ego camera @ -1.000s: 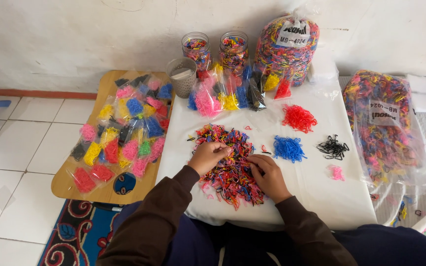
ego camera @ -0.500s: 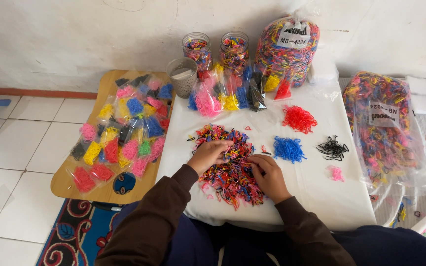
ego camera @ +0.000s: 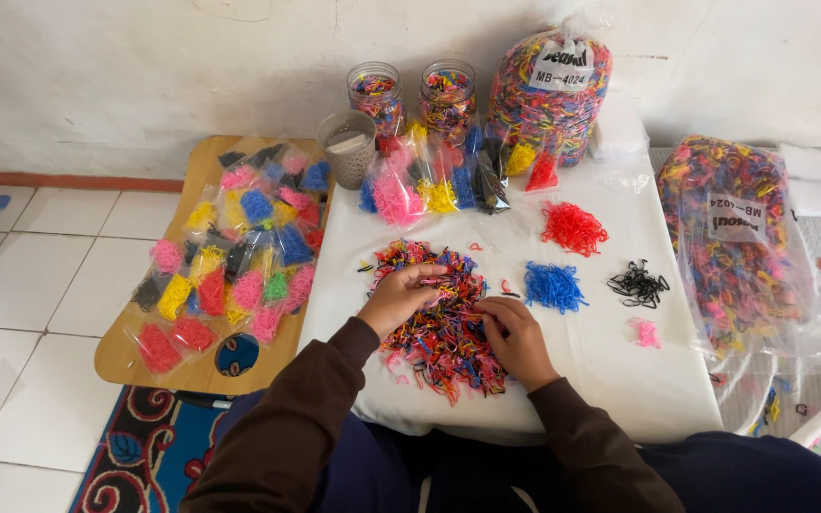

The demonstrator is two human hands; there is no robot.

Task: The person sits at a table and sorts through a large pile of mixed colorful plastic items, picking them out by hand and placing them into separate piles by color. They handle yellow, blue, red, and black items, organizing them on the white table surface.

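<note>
Both hands, left [ego camera: 399, 296] and right [ego camera: 517, 334], rest loosely curled on mixed bands [ego camera: 439, 328], fingertips hidden.

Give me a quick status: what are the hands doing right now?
Left hand and right hand both down on the mixed pile of small elastic bands, fingers picking, grip unclear. Sorted red, blue, black heaps apart. Nothing in the way.

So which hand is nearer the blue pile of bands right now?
The right hand. It rests on the mixed pile, just below and left of the blue pile. The left hand lies farther off, on the mixed pile's far left side.
</note>
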